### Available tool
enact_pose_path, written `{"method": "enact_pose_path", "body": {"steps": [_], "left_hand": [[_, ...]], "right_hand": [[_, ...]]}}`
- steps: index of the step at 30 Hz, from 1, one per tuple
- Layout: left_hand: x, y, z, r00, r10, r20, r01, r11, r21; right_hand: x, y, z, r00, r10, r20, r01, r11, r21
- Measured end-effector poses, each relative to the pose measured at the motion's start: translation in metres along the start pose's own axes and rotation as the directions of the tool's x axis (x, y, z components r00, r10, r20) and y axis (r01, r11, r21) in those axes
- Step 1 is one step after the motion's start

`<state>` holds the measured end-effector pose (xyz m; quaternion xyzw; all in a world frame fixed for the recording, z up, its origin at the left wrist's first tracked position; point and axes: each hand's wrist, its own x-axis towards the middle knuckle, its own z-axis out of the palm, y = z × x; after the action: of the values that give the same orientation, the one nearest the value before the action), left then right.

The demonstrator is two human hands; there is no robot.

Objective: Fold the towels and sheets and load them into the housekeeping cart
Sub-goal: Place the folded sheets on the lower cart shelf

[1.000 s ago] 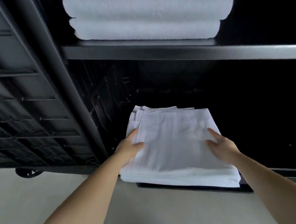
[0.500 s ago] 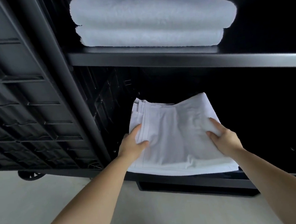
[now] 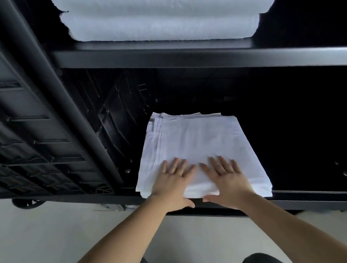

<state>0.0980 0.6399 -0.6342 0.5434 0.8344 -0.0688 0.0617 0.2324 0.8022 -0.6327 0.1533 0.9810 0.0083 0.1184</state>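
Note:
A folded white sheet [image 3: 199, 137] lies flat on the bottom shelf [image 3: 317, 198] of the black housekeeping cart, near the shelf's left side. My left hand [image 3: 172, 180] and my right hand [image 3: 227, 179] press flat on the sheet's near edge, side by side, fingers straight and spread, thumbs over the shelf lip. Two thick folded white towels [image 3: 164, 15] are stacked on the shelf above [image 3: 183, 54].
The cart's black ribbed side panel [image 3: 25, 141] and its upright post [image 3: 64, 110] stand at the left. A caster wheel [image 3: 25, 203] shows below the panel. Pale floor [image 3: 53, 242] lies in front. The lower shelf's right part is dark.
The sheet went from held by its sides at the shelf's edge to lying inside on the bottom shelf. Both hands let go and now press flat on its near edge.

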Motion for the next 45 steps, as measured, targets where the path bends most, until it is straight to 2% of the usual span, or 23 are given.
{"method": "enact_pose_path", "body": {"steps": [5,9,13,17,20,23,26,28,29,31,33,36,42,45], "left_hand": [[-0.013,-0.001,0.015,0.998,-0.037,-0.049,0.044,0.988,0.151],[-0.011,-0.001,0.02,0.996,-0.063,-0.066,0.071,0.989,0.13],[-0.003,-0.006,0.016,0.996,-0.067,-0.051,0.073,0.991,0.112],[0.013,-0.015,-0.006,0.974,-0.118,-0.192,0.128,0.991,0.04],[0.025,-0.019,-0.011,0.96,-0.185,-0.21,0.189,0.982,0.0],[0.025,-0.021,0.006,0.979,-0.198,-0.055,0.194,0.979,-0.064],[0.02,-0.02,0.012,0.98,-0.198,0.011,0.198,0.975,-0.099],[0.031,-0.017,0.001,0.969,-0.247,-0.013,0.244,0.961,-0.132],[0.039,-0.014,-0.007,0.96,-0.271,-0.078,0.261,0.958,-0.119],[0.061,-0.011,-0.019,0.942,-0.269,-0.2,0.26,0.963,-0.069],[0.077,-0.015,-0.016,0.951,-0.263,-0.165,0.25,0.963,-0.097],[0.085,-0.025,0.003,0.93,-0.357,-0.091,0.334,0.921,-0.199],[0.07,-0.042,0.03,0.897,-0.438,-0.062,0.419,0.886,-0.199],[0.062,-0.043,0.032,0.892,-0.448,-0.068,0.426,0.88,-0.209]], "right_hand": [[-0.012,-0.006,0.0,0.998,0.032,-0.049,-0.038,0.993,-0.111],[-0.028,-0.005,0.002,0.981,0.008,-0.192,-0.032,0.992,-0.122],[-0.022,-0.002,0.0,0.976,-0.012,-0.22,-0.015,0.992,-0.123],[-0.005,0.007,-0.02,0.934,-0.024,-0.356,0.005,0.998,-0.056],[0.008,0.006,-0.029,0.962,0.068,-0.264,-0.062,0.998,0.029],[0.014,0.006,-0.003,0.991,0.134,-0.005,-0.132,0.985,0.108],[0.015,0.003,0.009,0.985,0.156,0.072,-0.164,0.979,0.123],[0.027,0.002,-0.003,0.972,0.175,0.159,-0.198,0.969,0.148],[0.036,-0.001,-0.011,0.968,0.17,0.187,-0.202,0.964,0.171],[0.058,-0.013,-0.024,0.976,0.111,0.186,-0.158,0.952,0.261],[0.077,-0.027,-0.028,0.989,0.034,0.142,-0.082,0.932,0.352],[0.09,-0.018,-0.01,0.995,0.017,0.095,-0.042,0.961,0.272],[0.097,0.072,0.01,0.938,0.341,0.056,-0.346,0.926,0.15],[0.115,0.079,0.01,0.891,0.454,-0.017,-0.446,0.881,0.16]]}}
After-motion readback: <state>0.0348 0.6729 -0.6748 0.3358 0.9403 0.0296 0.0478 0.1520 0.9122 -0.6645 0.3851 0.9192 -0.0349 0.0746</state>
